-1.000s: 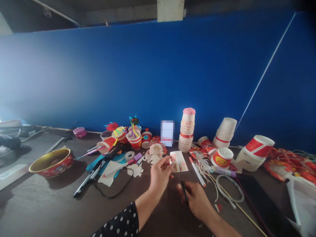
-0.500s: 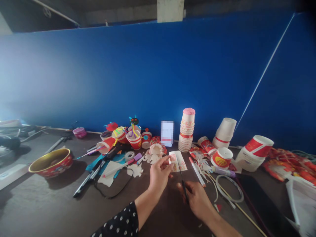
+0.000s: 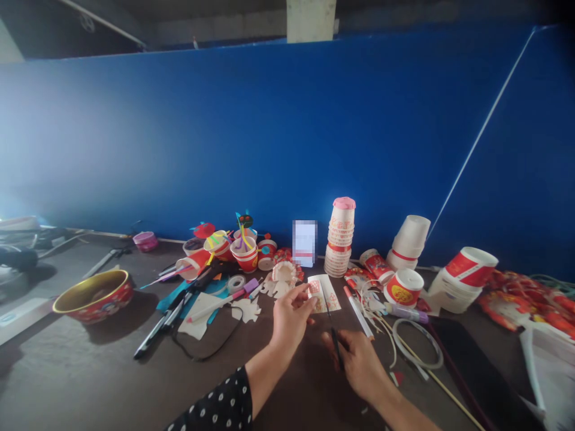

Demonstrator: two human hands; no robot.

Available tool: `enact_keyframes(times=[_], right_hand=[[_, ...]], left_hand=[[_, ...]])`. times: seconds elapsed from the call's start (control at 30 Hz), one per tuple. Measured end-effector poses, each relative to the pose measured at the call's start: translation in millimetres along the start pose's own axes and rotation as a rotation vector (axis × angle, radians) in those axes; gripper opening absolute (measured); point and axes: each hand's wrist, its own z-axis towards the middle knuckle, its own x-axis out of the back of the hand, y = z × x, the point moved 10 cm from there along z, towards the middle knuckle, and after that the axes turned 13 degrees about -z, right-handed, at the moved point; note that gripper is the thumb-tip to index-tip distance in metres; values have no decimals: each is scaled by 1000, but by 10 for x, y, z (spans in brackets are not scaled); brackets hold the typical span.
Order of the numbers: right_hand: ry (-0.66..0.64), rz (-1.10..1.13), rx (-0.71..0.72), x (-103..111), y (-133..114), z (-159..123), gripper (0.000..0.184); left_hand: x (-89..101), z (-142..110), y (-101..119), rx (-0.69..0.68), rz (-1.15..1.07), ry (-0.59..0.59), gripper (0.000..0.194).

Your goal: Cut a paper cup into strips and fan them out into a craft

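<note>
My left hand (image 3: pixel 290 317) pinches the left edge of a small white paper (image 3: pixel 333 303) with red patterns drawn on it. The fingers and thumb are closed at that edge. In my right hand (image 3: pixel 362 362) is a pair of scissors (image 3: pixel 336 346) with dark handles, its thin blades reaching up across the middle of the paper. Part of the handles is covered by my fingers. Just right of the paper lies a white marker with red ends (image 3: pixel 358 312). Behind the left hand sits a cut paper-cup piece with a ruffled rim (image 3: pixel 284 276).
Paper cups stand in a tall stack (image 3: pixel 340 242) behind the paper, with further cups (image 3: pixel 408 239) to the right. At left are a red and gold bowl (image 3: pixel 94 302), markers and paper scraps (image 3: pixel 200 314). A coil of clear tubing (image 3: pixel 433 361) and a dark flat object (image 3: pixel 480 365) lie at right.
</note>
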Motion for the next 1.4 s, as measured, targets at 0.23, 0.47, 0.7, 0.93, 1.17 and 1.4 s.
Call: enact_keyframes(times=[0.23,0.47,0.7,0.93,1.17,1.4], right_hand=[[17,-10,-33,-9,49,30,43],[28,-19,-52,-4,87,39,42],[14,16,-28,-24,71,36,45],[12,32,3,-52,121,33,48],[-83,193,23,-143,67,4,48],[-208,251,31,-235,-124,-79,54]], left_hand=[[-11,21,37,-24,65,-22,31],[-60,-10,287,-204,424,-97,24],[-5,-5,490,-354,604,-18,28],[64,48,421,-363,514,12,29],[74,232,-173,104,-395,-43,35],[-410,-35,-210,386,-817,-469,47]])
